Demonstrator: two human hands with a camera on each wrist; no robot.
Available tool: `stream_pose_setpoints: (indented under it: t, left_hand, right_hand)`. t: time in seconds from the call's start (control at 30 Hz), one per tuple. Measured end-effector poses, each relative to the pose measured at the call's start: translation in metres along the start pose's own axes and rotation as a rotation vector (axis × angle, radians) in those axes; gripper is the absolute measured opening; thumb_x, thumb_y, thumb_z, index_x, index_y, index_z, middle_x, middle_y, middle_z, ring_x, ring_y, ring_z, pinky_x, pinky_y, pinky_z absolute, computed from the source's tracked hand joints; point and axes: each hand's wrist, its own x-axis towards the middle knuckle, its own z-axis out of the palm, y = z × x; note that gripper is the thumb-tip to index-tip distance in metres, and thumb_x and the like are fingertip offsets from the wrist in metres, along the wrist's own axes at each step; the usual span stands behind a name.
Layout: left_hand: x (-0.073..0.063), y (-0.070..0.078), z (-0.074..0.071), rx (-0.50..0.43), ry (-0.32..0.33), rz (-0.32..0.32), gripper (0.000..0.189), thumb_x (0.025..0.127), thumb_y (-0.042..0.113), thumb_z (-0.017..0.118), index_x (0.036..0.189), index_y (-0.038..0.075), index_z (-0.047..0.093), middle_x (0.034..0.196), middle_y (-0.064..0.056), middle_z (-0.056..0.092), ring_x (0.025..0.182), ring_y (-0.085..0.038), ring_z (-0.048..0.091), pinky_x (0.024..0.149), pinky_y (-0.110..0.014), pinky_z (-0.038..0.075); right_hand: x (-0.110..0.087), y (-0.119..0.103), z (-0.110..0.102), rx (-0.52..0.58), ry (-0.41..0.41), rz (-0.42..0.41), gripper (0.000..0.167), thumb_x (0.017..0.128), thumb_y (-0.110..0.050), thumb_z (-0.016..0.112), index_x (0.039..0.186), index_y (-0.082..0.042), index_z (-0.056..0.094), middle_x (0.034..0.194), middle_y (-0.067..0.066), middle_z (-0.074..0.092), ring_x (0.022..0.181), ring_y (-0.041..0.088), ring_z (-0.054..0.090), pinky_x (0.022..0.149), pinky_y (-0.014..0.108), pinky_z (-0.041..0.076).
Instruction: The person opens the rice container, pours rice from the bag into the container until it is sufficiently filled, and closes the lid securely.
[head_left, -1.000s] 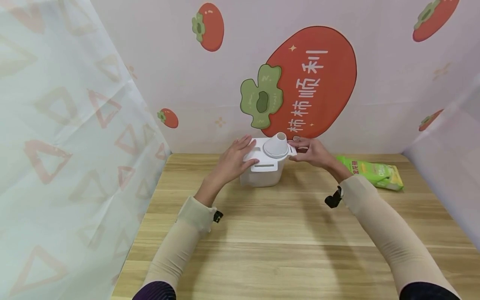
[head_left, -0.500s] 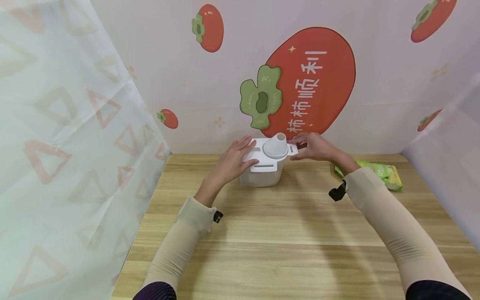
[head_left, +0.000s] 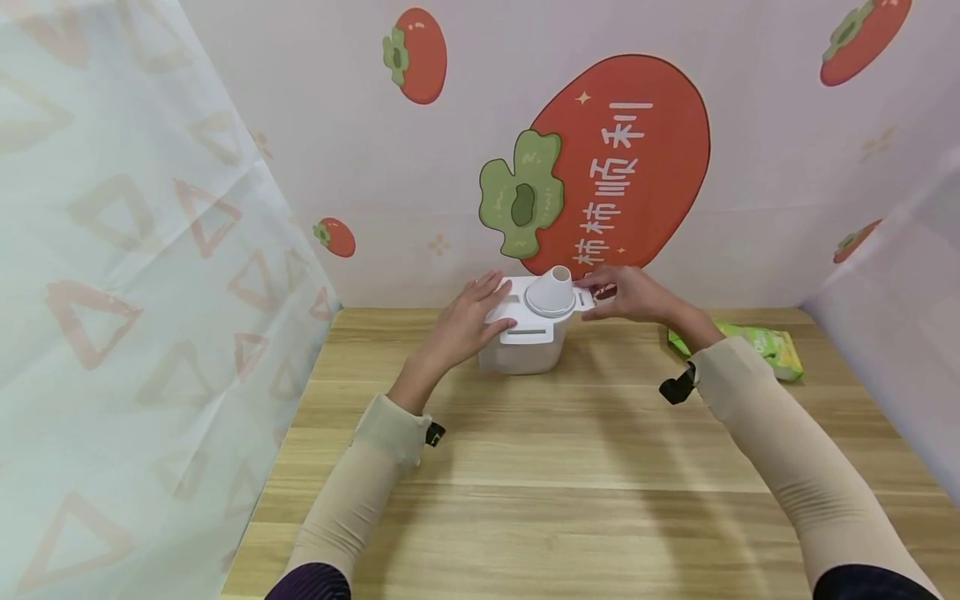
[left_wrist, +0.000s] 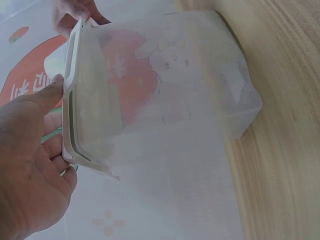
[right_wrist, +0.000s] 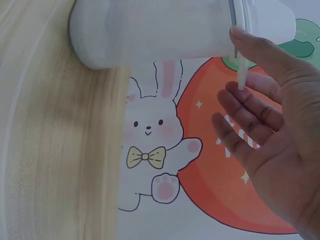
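A white, translucent plastic storage container [head_left: 522, 357] stands upright on the table by the back wall. Its white lid [head_left: 529, 312] bears a cone-shaped spout [head_left: 553, 293], with flap-like latches at the sides. My left hand [head_left: 474, 315] rests on the lid's left part, fingers spread over the top and thumb near the front edge. At the lid's right side, my right hand [head_left: 626, 293] pinches the latch [head_left: 583, 299], which sticks outward. The right wrist view shows my thumb against the lid's edge and other fingers loosely bent beside the latch [right_wrist: 242, 75].
A green and yellow packet [head_left: 761, 346] lies on the table at the back right, partly hidden by my right forearm. The wooden table [head_left: 525, 500] meets a wall [head_left: 405, 183] printed with red persimmons. A patterned sheet [head_left: 135, 292] borders the left side.
My right hand has shifted slightly right and its wrist has risen, covering more of the packet; the latch leans out a little further. My left hand and the container stay put.
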Motion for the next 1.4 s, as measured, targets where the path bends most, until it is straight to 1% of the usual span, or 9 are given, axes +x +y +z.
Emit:
stream_pose_setpoints:
  t: [0.13,0.3,0.5,0.7,0.87,1.0,1.13,1.23,1.4]
  left_hand:
    - [-0.001,0.0,0.0,0.009,-0.004,-0.004,0.069,0.102,0.034,0.072,0.157,0.001,0.048,0.168,-0.019,0.038,0.16,-0.028,0.028,0.133,-0.039,0.015]
    - [-0.005,0.001,0.002,0.013,0.02,-0.029,0.071,0.104,0.035,0.07,0.16,0.001,0.043,0.17,-0.019,0.034,0.161,-0.03,0.025,0.132,-0.045,0.021]
    - [-0.009,0.007,0.002,-0.037,0.074,-0.146,0.082,0.104,0.038,0.07,0.165,-0.001,0.031,0.173,-0.019,0.028,0.161,-0.03,0.025,0.131,-0.042,0.024]
    - [-0.012,0.014,0.004,-0.026,0.104,-0.233,0.087,0.1,0.046,0.072,0.165,0.002,0.034,0.173,-0.016,0.029,0.161,-0.028,0.027,0.129,-0.044,0.028]
    - [-0.013,0.02,0.01,0.009,0.079,-0.287,0.089,0.1,0.052,0.07,0.164,0.0,0.035,0.173,-0.018,0.028,0.16,-0.032,0.028,0.13,-0.045,0.027]
    - [-0.011,0.024,0.013,0.041,0.053,-0.312,0.091,0.102,0.056,0.065,0.163,-0.003,0.033,0.173,-0.021,0.026,0.16,-0.034,0.027,0.131,-0.046,0.024]
    - [-0.008,0.026,0.015,0.073,0.049,-0.323,0.093,0.102,0.058,0.063,0.164,-0.004,0.031,0.173,-0.021,0.024,0.16,-0.034,0.026,0.131,-0.045,0.022]
    - [-0.004,0.024,0.015,0.081,0.047,-0.333,0.094,0.101,0.058,0.064,0.164,-0.004,0.031,0.174,-0.02,0.024,0.16,-0.034,0.027,0.131,-0.044,0.024]
    - [0.002,0.02,0.013,0.056,0.029,-0.35,0.094,0.101,0.058,0.065,0.165,-0.002,0.031,0.175,-0.018,0.021,0.16,-0.034,0.027,0.129,-0.046,0.028]
  right_hand:
    - [0.002,0.001,0.004,0.069,0.009,-0.021,0.062,0.083,-0.012,0.092,0.139,0.0,0.067,0.136,0.017,0.069,0.123,0.038,0.066,0.103,0.062,0.055]
    - [0.004,-0.007,0.008,0.108,0.007,0.001,0.069,0.087,-0.016,0.089,0.148,-0.003,0.061,0.142,0.016,0.065,0.13,0.038,0.063,0.109,0.062,0.051]
    - [0.007,-0.01,0.011,0.136,-0.002,0.033,0.079,0.088,-0.02,0.088,0.157,-0.006,0.051,0.15,0.016,0.06,0.139,0.036,0.057,0.117,0.057,0.046]
    - [0.008,-0.009,0.015,0.21,0.01,0.045,0.079,0.089,-0.018,0.087,0.158,-0.008,0.05,0.15,0.013,0.061,0.143,0.035,0.054,0.119,0.053,0.044]
    - [0.01,-0.007,0.023,0.272,0.026,0.044,0.072,0.09,-0.016,0.086,0.154,-0.009,0.055,0.144,0.011,0.065,0.134,0.029,0.059,0.116,0.04,0.049]
    - [0.012,-0.006,0.029,0.28,0.044,0.033,0.063,0.091,-0.015,0.085,0.149,-0.008,0.061,0.133,0.011,0.068,0.114,0.025,0.061,0.1,0.024,0.052]
    - [0.01,-0.007,0.034,0.251,0.081,0.03,0.061,0.09,-0.014,0.086,0.146,-0.006,0.062,0.13,0.012,0.069,0.106,0.025,0.06,0.089,0.018,0.051]
    - [0.008,-0.01,0.037,0.216,0.109,0.048,0.064,0.09,-0.02,0.087,0.148,-0.007,0.061,0.133,0.011,0.068,0.107,0.025,0.059,0.09,0.021,0.052]
    - [0.001,-0.018,0.045,0.181,0.158,0.092,0.072,0.09,-0.033,0.087,0.151,-0.007,0.058,0.139,0.013,0.065,0.115,0.029,0.06,0.104,0.042,0.056]
